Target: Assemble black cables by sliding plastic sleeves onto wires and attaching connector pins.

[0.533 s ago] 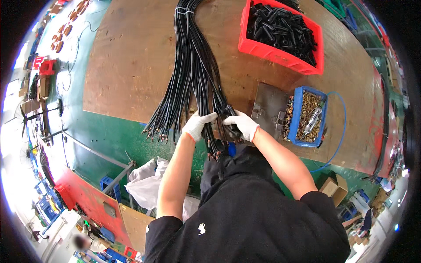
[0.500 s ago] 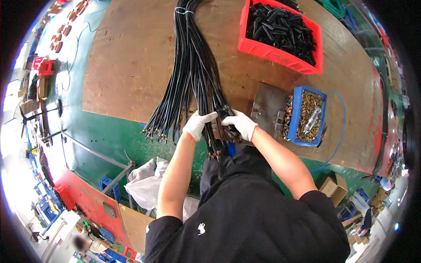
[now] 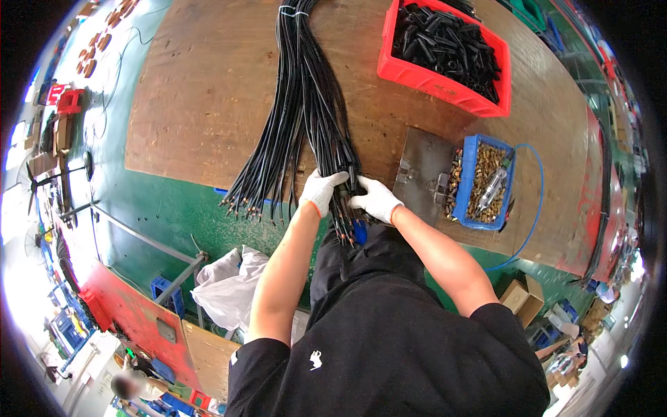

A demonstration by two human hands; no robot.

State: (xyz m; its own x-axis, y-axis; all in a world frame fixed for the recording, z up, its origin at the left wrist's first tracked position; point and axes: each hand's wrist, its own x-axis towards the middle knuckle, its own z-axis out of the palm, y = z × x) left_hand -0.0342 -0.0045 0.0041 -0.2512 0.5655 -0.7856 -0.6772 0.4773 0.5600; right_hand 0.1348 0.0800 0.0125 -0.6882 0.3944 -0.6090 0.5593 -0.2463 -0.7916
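Observation:
A thick bundle of black cables runs down the table, bound by a white tie near the top. Below, it fans into two groups, with bare copper-coloured ends showing. My left hand, in a white glove, grips the right-hand group from its left side, thumb across the top. From the other side my right hand, also gloved, closes on the same cables, its fingertips partly hidden. Cable ends hang below both hands over the table's front edge. The left group lies loose, untouched.
On the brown table a red bin holds black tubular pieces. A blue bin of brass-coloured parts stands at the right, a clear and metallic tool lying in it. Left of it is a metal plate; a blue hose curves beside it.
My right hand has shifted slightly inward and turned against the cables; the dark piece seen under its fingers earlier no longer shows there. My left hand has moved a little to the right.

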